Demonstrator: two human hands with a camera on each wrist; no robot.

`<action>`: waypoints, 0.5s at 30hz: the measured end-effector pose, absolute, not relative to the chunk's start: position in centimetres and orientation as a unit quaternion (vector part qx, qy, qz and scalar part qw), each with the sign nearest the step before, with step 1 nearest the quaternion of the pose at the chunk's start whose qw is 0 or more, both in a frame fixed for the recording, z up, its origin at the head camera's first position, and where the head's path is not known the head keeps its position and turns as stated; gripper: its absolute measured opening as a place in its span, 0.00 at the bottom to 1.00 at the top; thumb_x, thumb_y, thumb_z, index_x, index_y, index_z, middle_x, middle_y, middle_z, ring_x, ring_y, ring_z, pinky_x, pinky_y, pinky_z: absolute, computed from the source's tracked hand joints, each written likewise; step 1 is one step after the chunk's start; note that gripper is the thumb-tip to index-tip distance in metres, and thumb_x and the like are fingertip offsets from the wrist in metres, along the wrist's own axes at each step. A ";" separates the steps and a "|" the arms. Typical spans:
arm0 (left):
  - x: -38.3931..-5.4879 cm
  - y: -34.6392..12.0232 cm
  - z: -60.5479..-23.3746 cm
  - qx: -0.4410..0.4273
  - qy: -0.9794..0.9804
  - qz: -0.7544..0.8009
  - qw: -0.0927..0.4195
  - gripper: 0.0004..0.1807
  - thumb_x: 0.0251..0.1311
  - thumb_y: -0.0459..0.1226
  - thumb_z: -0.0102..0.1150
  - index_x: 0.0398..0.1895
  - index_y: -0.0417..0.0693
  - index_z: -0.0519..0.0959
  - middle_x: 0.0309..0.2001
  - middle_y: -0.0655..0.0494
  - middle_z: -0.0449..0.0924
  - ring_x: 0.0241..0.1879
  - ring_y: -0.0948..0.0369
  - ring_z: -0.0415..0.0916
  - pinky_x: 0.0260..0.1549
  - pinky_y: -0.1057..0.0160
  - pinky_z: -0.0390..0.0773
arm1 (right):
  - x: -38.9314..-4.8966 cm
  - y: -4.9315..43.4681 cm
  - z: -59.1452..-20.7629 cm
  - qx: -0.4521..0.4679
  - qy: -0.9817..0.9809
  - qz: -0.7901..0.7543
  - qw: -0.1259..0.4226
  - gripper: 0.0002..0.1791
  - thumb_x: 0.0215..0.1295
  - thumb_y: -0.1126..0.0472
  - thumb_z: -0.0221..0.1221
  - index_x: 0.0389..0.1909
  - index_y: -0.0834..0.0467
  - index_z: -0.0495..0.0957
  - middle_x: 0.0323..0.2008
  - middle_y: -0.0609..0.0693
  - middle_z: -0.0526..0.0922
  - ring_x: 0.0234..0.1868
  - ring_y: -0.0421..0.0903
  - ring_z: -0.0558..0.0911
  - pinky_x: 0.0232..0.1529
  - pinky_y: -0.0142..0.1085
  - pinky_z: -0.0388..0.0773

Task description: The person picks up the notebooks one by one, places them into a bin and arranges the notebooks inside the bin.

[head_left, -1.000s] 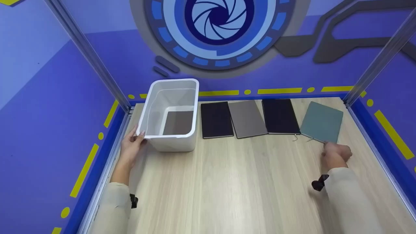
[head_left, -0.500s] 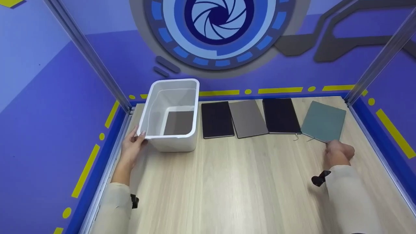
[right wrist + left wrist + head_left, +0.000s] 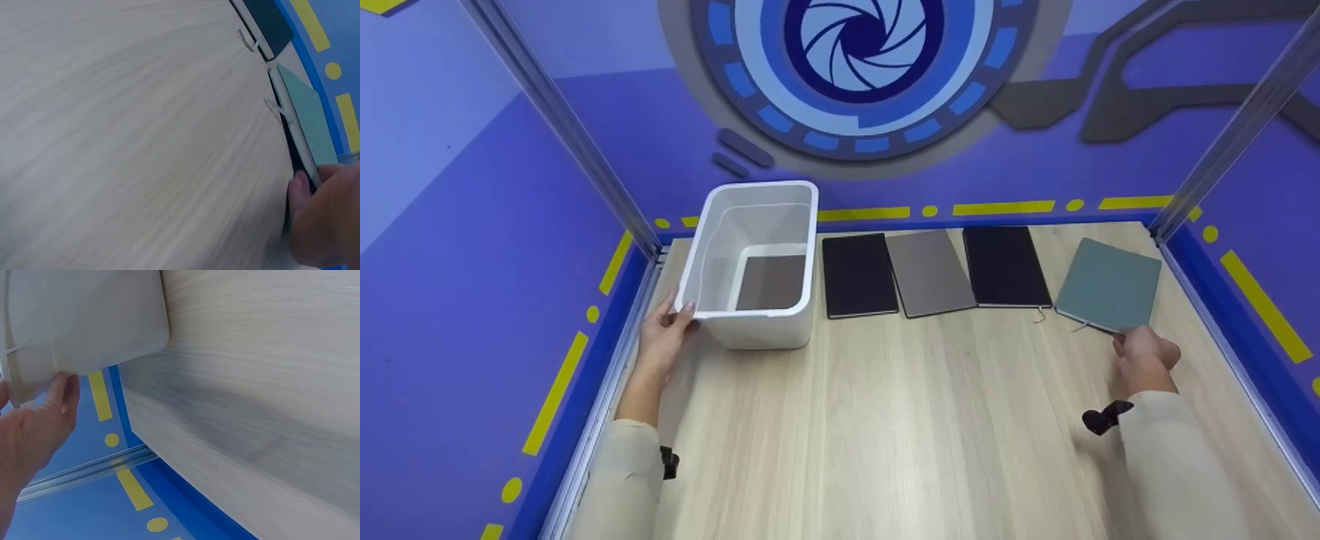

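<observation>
My left hand (image 3: 660,337) grips the near left corner of a white plastic bin (image 3: 757,330), thumb at the rim and fingers along its outer side. Inside the bin lies a brown-grey notebook (image 3: 772,283). At the far right, my right hand (image 3: 1145,352) pinches the near edge of a green notebook (image 3: 1112,283) with a ribbon bookmark. In the right wrist view, thumb and fingers close on that edge, and a dark shadowed gap shows beneath the notebook (image 3: 306,115).
Between bin and green notebook lie a black notebook (image 3: 860,277), a grey-brown notebook (image 3: 931,274) and another black notebook (image 3: 1007,266), side by side. The wooden table (image 3: 900,420) is bounded by blue patterned panels (image 3: 607,150) with metal posts at the corners.
My right hand and the green notebook have shifted slightly right, widening the gap to the black notebook beside it. My left hand and the bin have stayed put.
</observation>
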State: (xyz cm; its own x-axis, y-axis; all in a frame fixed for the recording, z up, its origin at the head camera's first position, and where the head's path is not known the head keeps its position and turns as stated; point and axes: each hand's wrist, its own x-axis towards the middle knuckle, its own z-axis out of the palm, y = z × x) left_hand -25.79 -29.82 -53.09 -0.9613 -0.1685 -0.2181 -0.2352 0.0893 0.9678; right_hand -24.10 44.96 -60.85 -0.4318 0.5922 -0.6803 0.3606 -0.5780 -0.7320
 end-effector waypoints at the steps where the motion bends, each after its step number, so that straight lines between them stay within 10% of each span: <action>1: -25.8 -29.9 -53.1 -0.136 0.737 0.661 0.027 0.36 0.83 0.42 0.50 0.88 0.63 0.50 0.83 0.37 0.55 0.76 0.52 0.64 0.77 0.56 0.71 | -23.9 45.1 -61.0 -0.520 -0.440 0.728 0.075 0.35 0.75 0.66 0.54 0.80 0.48 0.60 0.53 0.42 0.81 0.54 0.36 0.83 0.51 0.26 0.87; 6: -26.0 -29.9 -52.9 -0.134 0.735 0.664 0.030 0.36 0.84 0.43 0.48 0.88 0.64 0.49 0.84 0.38 0.53 0.78 0.50 0.62 0.79 0.55 0.70 | -23.4 45.2 -61.5 -0.490 -0.387 0.777 0.077 0.37 0.77 0.70 0.52 0.83 0.49 0.55 0.38 0.46 0.85 0.41 0.41 0.92 0.55 0.33 0.89; 11: -25.8 -29.8 -52.9 -0.142 0.739 0.658 0.032 0.35 0.84 0.43 0.48 0.88 0.65 0.49 0.83 0.37 0.56 0.76 0.51 0.64 0.78 0.54 0.71 | -23.7 44.9 -61.9 -0.476 -0.338 0.798 0.147 0.42 0.75 0.78 0.44 0.82 0.45 0.50 0.76 0.47 0.71 0.70 0.44 0.81 0.66 0.40 0.80; 15: -25.7 -29.9 -52.9 -0.142 0.739 0.658 0.030 0.35 0.84 0.43 0.48 0.88 0.65 0.50 0.82 0.36 0.56 0.75 0.51 0.65 0.78 0.53 0.71 | -23.8 44.8 -62.2 -0.457 -0.303 0.814 0.192 0.37 0.77 0.76 0.41 0.80 0.42 0.57 0.84 0.44 0.57 0.80 0.46 0.68 0.70 0.47 0.76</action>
State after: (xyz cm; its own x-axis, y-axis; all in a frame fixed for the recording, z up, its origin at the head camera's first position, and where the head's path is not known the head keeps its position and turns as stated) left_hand -25.66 -29.85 -52.92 -0.9581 -0.1702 -0.2305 -0.2486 0.0937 0.9641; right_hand -23.79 44.83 -62.19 -0.5078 0.5903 -0.6274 -0.0360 -0.7422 -0.6692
